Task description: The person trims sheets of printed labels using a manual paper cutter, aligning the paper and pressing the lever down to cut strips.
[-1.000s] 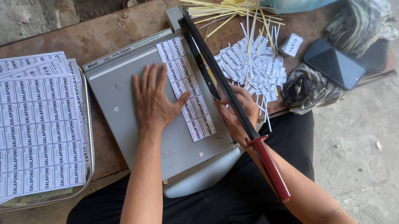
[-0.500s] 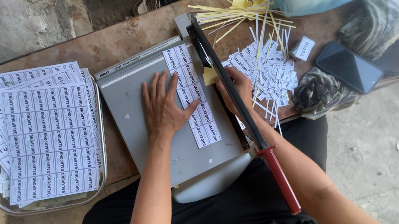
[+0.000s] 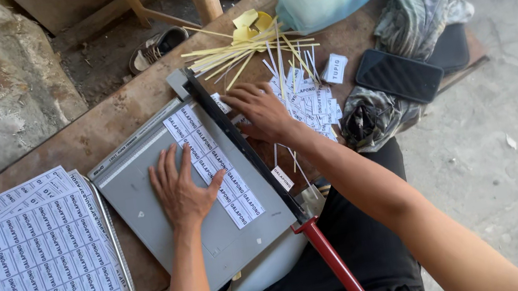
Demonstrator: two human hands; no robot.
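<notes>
- Head view: the left hand (image 3: 180, 193) lies flat, fingers spread, pressing a strip of labels (image 3: 214, 166) onto the grey paper cutter (image 3: 141, 183) at centre frame.
- The right hand (image 3: 262, 109) reaches past the lowered blade arm (image 3: 242, 144), fingers loosely curled on the cut slips (image 3: 310, 97) (holding nothing clearly).
- Risk: the strip could skew if the palm shifts; fingers sit near the blade edge.
- White printed sheets (image 3: 43, 260) fill a metal tray (image 3: 125, 282) at lower left; yellow trimmings (image 3: 238, 49) lie at the top.
</notes>
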